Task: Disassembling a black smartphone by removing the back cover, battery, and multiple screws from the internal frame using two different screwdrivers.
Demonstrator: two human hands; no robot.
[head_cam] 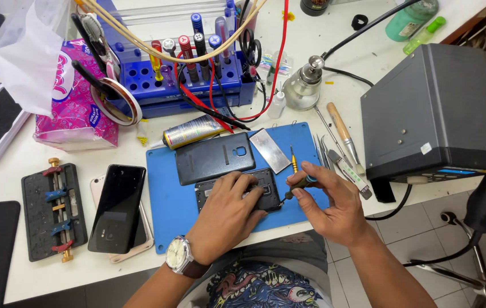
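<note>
Opened phone point(266, 191) flat on the blue mat point(166, 199), dead centre of the tabletop point(43, 282). Left hand point(229, 214) pressed down on top of it, fingers spread, grip flat and holding nothing but keeping the phone pinned. Right hand point(334, 208) at three o'clock from the phone, grip pinched shut around a small screwdriver point(294, 186), tip touching the phone's right edge. Back cover point(214, 158) lying at twelve o'clock, just beside the phone. Silver plate point(270, 150) at one o'clock. Tweezers point(323, 151) off the mat at two o'clock. Black phone point(118, 208) at nine o'clock. Clamp jig point(55, 211) farther out. Grey box point(434, 108) far at two o'clock.
</note>
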